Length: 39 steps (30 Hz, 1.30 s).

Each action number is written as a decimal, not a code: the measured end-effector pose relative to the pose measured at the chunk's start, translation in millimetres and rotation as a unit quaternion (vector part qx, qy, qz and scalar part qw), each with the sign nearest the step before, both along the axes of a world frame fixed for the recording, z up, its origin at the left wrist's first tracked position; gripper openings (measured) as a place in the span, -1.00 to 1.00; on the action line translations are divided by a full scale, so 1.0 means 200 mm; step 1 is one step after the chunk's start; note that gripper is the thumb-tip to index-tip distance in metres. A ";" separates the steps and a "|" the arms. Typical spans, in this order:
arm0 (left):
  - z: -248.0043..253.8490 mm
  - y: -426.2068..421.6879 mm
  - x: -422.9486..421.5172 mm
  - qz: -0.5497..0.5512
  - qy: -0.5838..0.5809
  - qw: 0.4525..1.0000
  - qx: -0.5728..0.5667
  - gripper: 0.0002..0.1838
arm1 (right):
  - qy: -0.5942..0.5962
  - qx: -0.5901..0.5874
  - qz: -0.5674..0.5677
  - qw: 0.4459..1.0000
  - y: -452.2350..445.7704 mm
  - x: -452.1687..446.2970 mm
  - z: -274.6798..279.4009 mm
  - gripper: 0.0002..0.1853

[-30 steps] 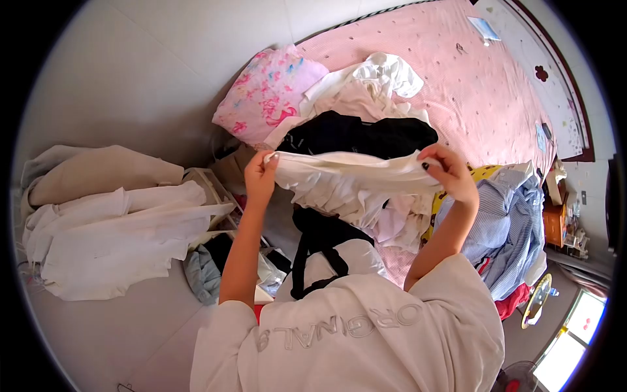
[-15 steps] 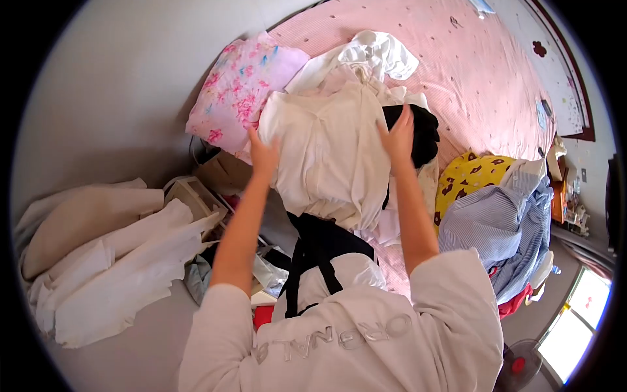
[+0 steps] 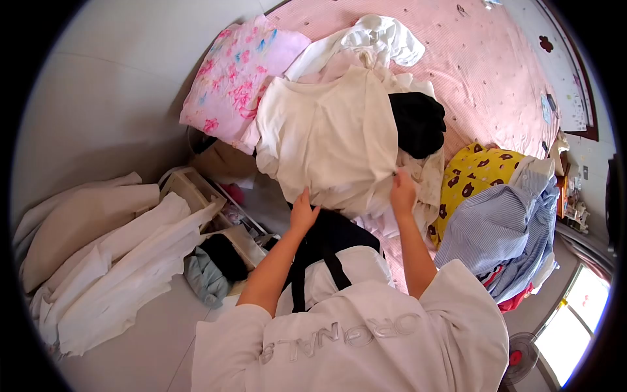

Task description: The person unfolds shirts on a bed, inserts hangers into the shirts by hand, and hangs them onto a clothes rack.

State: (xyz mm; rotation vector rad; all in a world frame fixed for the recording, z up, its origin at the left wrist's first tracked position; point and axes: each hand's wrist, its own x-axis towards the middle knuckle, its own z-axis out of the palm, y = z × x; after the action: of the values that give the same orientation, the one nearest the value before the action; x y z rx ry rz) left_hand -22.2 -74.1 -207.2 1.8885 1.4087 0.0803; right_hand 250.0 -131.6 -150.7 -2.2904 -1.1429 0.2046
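One pink bed (image 3: 486,85) bears one cream top (image 3: 333,130), two hands (image 3: 302,213) (image 3: 403,193) at its edge.

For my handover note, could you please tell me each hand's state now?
Left hand: at the lower edge of the cream top; grip unclear.
Right hand: at its side edge; grip unclear.

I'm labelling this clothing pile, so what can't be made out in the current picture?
All in the head view:
Black garment: left part hidden by the cream garment on top.
Yellow bear-print cloth: partly covered by the blue striped shirt.
Pink bed cover: cut off by the top edge.
Left hand: fingertips too small to tell whether they pinch the cream garment.
Small items at far right: too small to identify.
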 end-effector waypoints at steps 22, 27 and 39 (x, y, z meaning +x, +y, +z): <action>-0.01 -0.15 0.29 -0.176 0.089 0.978 0.073 -0.51 | 0.276 0.089 -0.360 0.887 -0.18 0.27 -0.10 -0.73; -0.17 -0.15 0.29 -0.207 0.073 0.965 0.141 -0.66 | 0.121 0.141 -0.382 0.905 -0.16 0.39 -0.03 -0.50; 0.15 -0.14 0.19 -0.233 -0.097 0.964 0.089 -0.85 | 0.168 0.065 -0.315 0.932 -0.39 0.13 -0.25 -0.70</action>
State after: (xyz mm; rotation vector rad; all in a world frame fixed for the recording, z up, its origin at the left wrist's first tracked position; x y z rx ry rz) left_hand 15.2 -102.2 -176.7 2.2464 0.8242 0.1602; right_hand 275.4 -209.9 -201.0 -2.2623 -0.2149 0.2475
